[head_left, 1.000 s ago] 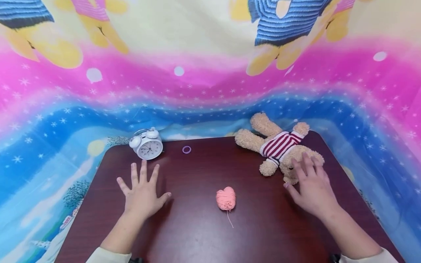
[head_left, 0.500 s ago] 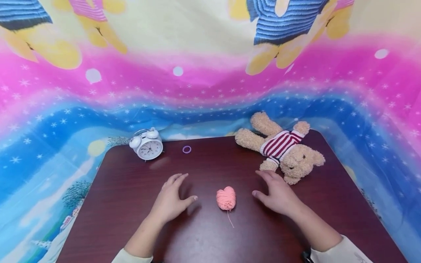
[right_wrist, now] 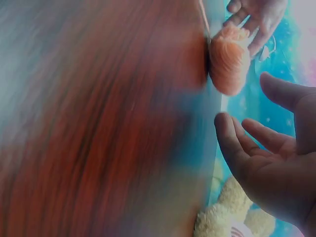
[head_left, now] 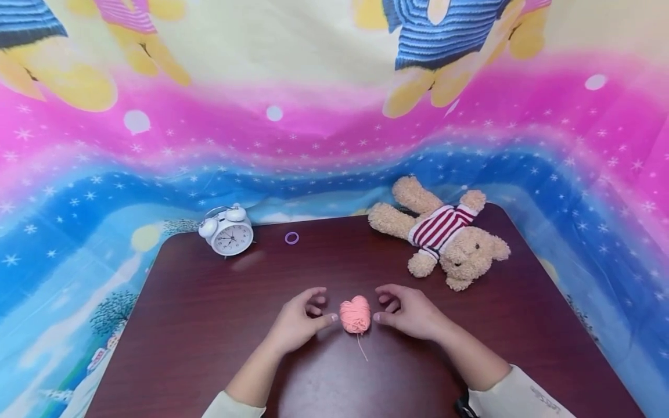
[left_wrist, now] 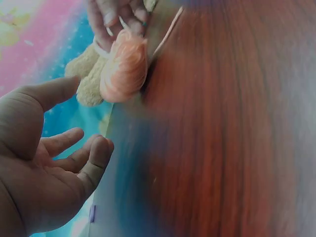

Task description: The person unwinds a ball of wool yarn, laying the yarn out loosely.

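A small ball of peach-pink yarn (head_left: 355, 315) lies on the dark wooden table, its loose tail pointing toward the person. Just left of it is the left hand (head_left: 300, 319), fingers loosely bent and thumb tip close to the yarn. On the other side the right hand (head_left: 410, 313) mirrors this pose, its thumb a little apart from the yarn. Both wrist views show a gap between the yarn (left_wrist: 124, 66) and the near hand, with nothing between the fingers. The right wrist view has the left hand (right_wrist: 259, 19) behind the yarn.
A white twin-bell alarm clock (head_left: 230, 235) stands at the back left, with a purple ring (head_left: 291, 238) beside it. At the back right lies a teddy bear (head_left: 444, 232) in a striped shirt. A printed cloth (head_left: 324, 157) hangs behind the table.
Both hands have moved inward from the left and right sides to flank the yarn, their spread fingers now loosely bent. The yarn, clock, ring and bear have stayed in place on the table.
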Tool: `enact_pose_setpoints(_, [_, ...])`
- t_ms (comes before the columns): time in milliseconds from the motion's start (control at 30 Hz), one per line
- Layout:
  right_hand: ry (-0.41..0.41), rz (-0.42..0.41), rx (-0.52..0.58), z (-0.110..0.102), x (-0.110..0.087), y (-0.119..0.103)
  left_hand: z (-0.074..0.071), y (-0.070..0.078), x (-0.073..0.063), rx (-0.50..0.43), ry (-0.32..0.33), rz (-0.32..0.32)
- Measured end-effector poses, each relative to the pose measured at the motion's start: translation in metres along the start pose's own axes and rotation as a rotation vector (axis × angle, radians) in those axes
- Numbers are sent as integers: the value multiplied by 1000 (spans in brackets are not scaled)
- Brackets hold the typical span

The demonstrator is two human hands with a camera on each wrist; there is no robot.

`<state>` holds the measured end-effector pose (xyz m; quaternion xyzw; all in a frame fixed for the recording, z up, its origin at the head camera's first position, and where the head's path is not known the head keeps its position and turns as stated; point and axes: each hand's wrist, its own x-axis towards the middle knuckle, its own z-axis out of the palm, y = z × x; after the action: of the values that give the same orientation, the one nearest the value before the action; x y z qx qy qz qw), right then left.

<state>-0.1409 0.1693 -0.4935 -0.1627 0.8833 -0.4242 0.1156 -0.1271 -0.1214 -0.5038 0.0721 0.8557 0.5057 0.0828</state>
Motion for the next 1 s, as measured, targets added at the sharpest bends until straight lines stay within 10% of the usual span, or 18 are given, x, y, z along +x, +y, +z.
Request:
enact_pose_setpoints(500, [-71,16,99,20,11,-10,25,6,5,-224,-89,-30])
enact_pose_setpoints(1000, [35,13,268,15,9,-28,29,13,5,-466,79,-57])
